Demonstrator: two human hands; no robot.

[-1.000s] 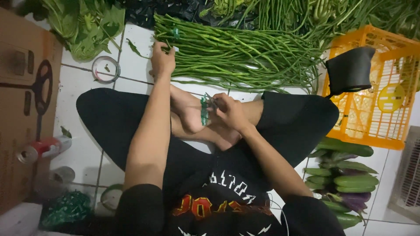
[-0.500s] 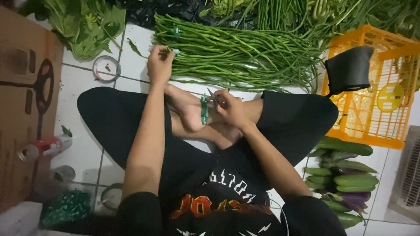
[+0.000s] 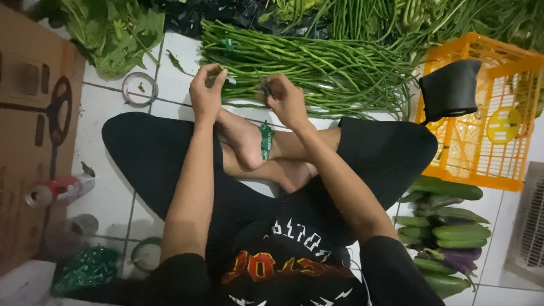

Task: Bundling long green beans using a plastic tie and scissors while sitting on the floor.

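Two hands reach the pile of long beans at twelve o'clock: the left hand pinches a few thin stems, and the right hand is curled on stalks, though its grip is partly hidden. The slender, smooth pods could slip or snap if tugged from the tangled heap. A green tape strip lies across the ankle; a rigid orange lattice crate sits at two o'clock.

Heap of long green beans flat on white tiles
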